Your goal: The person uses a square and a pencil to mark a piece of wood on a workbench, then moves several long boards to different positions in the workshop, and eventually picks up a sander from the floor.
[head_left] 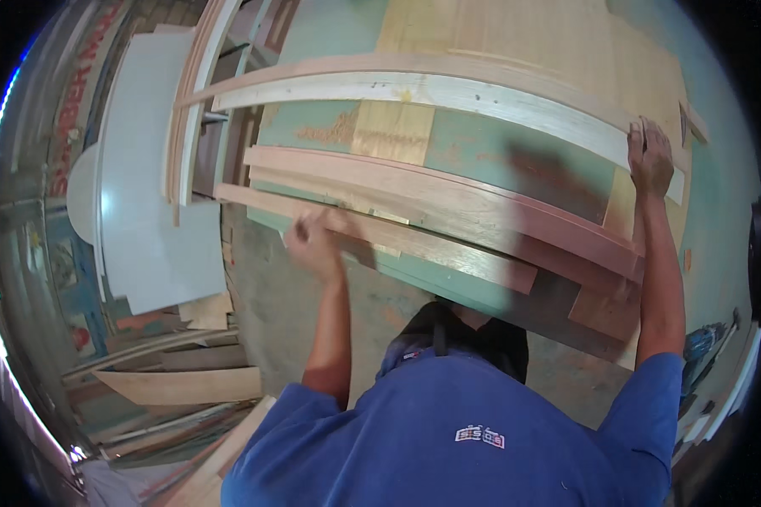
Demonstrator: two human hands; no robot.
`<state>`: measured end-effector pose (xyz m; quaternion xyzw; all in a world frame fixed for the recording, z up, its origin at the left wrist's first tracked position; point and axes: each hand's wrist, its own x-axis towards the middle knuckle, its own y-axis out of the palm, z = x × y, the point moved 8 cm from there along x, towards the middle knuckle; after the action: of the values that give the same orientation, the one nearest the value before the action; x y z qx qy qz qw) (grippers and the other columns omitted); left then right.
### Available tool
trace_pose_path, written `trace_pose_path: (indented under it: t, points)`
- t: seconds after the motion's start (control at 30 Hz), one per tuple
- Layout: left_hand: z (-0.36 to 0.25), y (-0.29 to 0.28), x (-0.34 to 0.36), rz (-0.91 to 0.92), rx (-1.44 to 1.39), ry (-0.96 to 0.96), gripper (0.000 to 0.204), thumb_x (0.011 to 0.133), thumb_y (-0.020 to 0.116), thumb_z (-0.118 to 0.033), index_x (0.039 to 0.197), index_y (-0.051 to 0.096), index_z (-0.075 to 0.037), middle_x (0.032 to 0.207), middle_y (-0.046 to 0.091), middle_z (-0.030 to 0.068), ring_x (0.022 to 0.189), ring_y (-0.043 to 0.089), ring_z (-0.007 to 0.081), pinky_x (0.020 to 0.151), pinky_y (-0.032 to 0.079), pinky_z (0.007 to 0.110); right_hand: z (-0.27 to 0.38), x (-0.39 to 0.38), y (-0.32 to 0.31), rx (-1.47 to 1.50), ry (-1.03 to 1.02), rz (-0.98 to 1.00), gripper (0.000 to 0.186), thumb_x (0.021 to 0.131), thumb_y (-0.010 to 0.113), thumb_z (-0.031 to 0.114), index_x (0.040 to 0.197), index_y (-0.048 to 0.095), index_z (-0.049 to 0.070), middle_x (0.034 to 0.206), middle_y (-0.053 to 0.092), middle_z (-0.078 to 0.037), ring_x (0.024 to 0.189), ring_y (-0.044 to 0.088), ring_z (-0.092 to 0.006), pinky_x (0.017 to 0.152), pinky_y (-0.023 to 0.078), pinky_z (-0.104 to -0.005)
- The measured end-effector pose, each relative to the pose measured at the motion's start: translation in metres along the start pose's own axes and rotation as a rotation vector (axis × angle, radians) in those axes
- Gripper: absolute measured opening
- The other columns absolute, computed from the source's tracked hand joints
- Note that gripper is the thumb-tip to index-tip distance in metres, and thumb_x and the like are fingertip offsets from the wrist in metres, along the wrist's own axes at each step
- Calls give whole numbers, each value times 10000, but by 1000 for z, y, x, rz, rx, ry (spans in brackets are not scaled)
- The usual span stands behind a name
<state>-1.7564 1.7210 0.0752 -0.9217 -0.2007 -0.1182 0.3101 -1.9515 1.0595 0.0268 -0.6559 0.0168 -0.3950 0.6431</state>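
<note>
Blue shirt (448, 431): is filling the near foreground, with bare forearms reaching forward from its sleeves.
Concrete floor (287, 308): is showing between the shirt and the wood rack on the left.
Offcuts (186, 384): are lying in a loose pile at the lower left.
Front strip (448, 248): is lying along the near side of the bench, slanting from the left hand's side down toward the right.
Left hand (315, 243): is showing blurred at the left part of the front strip; its fingers are curling partway, and whether they are gripping the wood I cannot tell.
Reddish planks (448, 186): are lying just beyond the front strip, running nearly parallel to it.
Right hand (650, 160): is lying over the right end of the pale board, fingers close together and slightly bending; how firmly they are holding it I cannot tell.
Pale board (499, 106): is stretching across the bench beyond the reddish planks.
Thin strip (330, 66): is running along the pale board's far side.
Green bench top (461, 135): is showing between the lengths of wood, with sawdust scattering over it.
Plywood panel (550, 38): is covering the far part of the bench.
</note>
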Motion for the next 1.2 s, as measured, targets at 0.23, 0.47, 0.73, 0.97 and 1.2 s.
trace_pose_path:
  t: [0.23, 0.47, 0.73, 0.97, 1.2]
  points:
    - [183, 13, -209, 228, -805, -1686, 478, 988, 474, -575, 1063, 546, -109, 942, 568, 97, 888, 552, 287, 851, 481, 489, -11, -2, 8, 46, 102, -17, 454, 1005, 547, 432, 1218, 685, 55, 1238, 680, -173, 1166, 626, -352, 1004, 502, -448]
    - [94, 69, -243, 591, -1097, -1472, 530, 971, 432, -579, 1252, 626, -173, 1208, 651, 74, 1123, 600, 324, 975, 480, 543, -1, -4, -9, 135, 97, -59, 430, 949, 616, 386, 1150, 695, 15, 1179, 683, -215, 1132, 619, -385, 1026, 474, -472]
    - [81, 80, -228, 562, -1077, -1460, 676, 946, 412, -630, 1396, 544, -143, 1389, 572, 135, 1257, 552, 387, 1047, 452, 616, -5, 5, -23, 163, 68, -72, 480, 950, 600, 391, 1144, 679, -41, 1193, 680, -228, 1191, 602, -387, 1116, 405, -479]
    - [90, 39, -228, 385, -825, -1747, 681, 939, 427, -604, 1386, 499, -96, 1382, 510, 221, 1198, 545, 410, 995, 436, 636, -13, -3, -18, 179, 84, -99, 521, 957, 582, 414, 1185, 663, -48, 1247, 659, -240, 1237, 584, -385, 1133, 387, -500]
    - [-135, 63, -89, 428, 149, 388, 488, 959, 673, -202, 1363, 519, 24, 1435, 426, 238, 1352, 434, 362, 1127, 360, 474, -19, -6, -19, 162, 114, -44, 630, 988, 472, 506, 1202, 659, -56, 1252, 656, -215, 1257, 566, -359, 1154, 366, -480]
